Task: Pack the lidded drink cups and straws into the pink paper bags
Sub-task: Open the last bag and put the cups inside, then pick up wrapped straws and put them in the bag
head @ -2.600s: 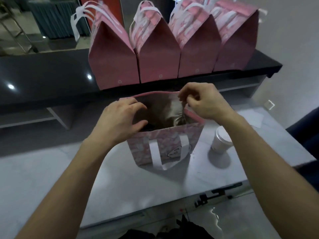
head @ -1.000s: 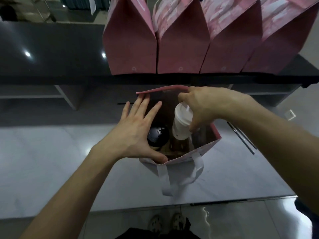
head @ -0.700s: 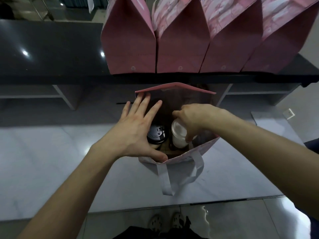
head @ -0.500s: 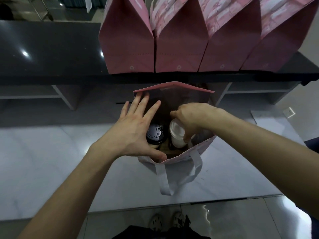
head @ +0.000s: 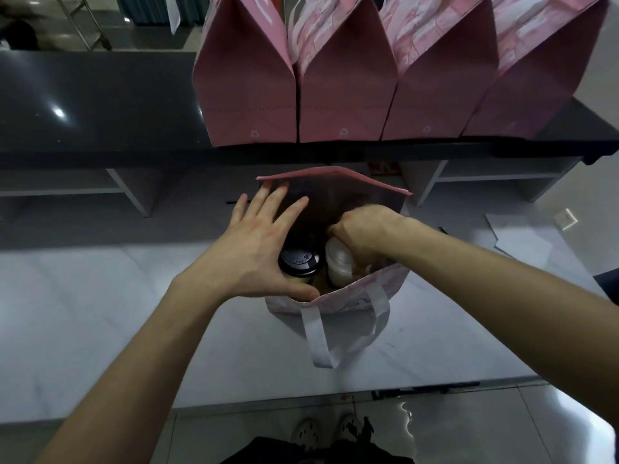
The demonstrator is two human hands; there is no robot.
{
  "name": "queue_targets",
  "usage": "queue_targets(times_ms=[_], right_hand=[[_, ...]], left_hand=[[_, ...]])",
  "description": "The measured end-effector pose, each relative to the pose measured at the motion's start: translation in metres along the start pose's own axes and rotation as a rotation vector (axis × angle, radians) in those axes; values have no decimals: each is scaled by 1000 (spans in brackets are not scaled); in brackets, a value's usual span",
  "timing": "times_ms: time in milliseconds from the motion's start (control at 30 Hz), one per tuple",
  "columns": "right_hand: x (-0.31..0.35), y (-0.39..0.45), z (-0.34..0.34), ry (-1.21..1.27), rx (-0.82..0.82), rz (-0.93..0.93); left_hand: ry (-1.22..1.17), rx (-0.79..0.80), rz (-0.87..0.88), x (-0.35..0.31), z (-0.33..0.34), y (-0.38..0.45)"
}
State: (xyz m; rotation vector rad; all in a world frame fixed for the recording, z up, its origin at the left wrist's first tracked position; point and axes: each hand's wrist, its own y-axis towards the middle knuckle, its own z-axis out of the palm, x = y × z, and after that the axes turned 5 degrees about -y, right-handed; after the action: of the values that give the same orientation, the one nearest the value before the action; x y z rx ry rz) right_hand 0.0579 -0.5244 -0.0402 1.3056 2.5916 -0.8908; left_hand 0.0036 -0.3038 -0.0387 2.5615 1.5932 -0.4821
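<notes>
An open pink paper bag (head: 355,296) with white handles stands on the pale marble table (head: 100,329). Inside it on the left sits a cup with a black lid (head: 299,261). Beside that is a white-lidded cup (head: 338,264), gripped from above by my right hand (head: 363,229), which reaches down inside the bag. My left hand (head: 258,252) spreads its straight fingers across the bag's left rim, thumb pressed on the near edge. No straws show in the bag.
Several closed pink bags (head: 345,78) stand in a row on the dark counter (head: 83,105) behind. White papers (head: 522,239) lie at the table's right. A dark thin object (head: 425,390) lies along the table's front edge. My shoes show on the floor below.
My right hand picked up the white-lidded cup from the table and has lowered it into the bag beside the black-lidded cup. My left hand went flat on the rim and stays.
</notes>
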Motion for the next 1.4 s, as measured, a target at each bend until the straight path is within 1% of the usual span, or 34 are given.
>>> queue_targets(times_ms=[67,100,167,267,300,333,367,400,467,533,633,667,733,867,1000,1067,1167,1233,1300,1367,1400], right_hand=[[-6,-12,-7,124,-22,25],[-13,-19,-11,226,-78,37],[-32,-38,-15,474,-302,59],[-64,-77,-5,841,-740,151],[-75,-87,7,914,-848,211],[-87,-94,24,953,-905,289],[-98,-96,45,960,-907,383],[-110,-94,70,948,-861,484],[-132,-87,129,903,-664,676],[-146,-81,188,877,-451,781],[-153,-79,263,860,-213,823],[-154,-77,284,839,-158,818],[-154,-72,314,783,-102,757],[-156,-63,343,723,-132,632],[-159,-67,351,571,-147,517],[-163,-76,353,559,-235,475],[-174,-92,353,679,-458,412],[-183,-102,356,719,-571,394],[-193,-112,363,796,-673,458],[-206,-122,378,881,-774,639],[-213,-126,387,900,-763,737]], left_hand=[[23,-54,21,-6,-9,-1],[49,-98,37,-10,-14,-1],[94,-172,67,-21,-24,3],[70,-217,94,-46,-35,16],[64,-221,109,-56,-37,23],[61,-220,124,-66,-37,31],[59,-215,138,-77,-37,41],[58,-210,152,-88,-35,50],[61,-208,176,-110,-29,71],[70,-213,195,-133,-21,92],[82,-198,195,-166,-10,122],[84,-193,193,-176,-5,131],[88,-192,184,-195,6,149],[62,-133,133,-220,48,179],[74,-33,101,-233,123,205],[116,22,110,-242,165,215],[148,83,129,-256,219,230],[135,120,75,-259,238,242],[78,159,-1,-255,250,252],[-72,143,-103,-247,256,259],[-174,103,-158,-243,259,260]])
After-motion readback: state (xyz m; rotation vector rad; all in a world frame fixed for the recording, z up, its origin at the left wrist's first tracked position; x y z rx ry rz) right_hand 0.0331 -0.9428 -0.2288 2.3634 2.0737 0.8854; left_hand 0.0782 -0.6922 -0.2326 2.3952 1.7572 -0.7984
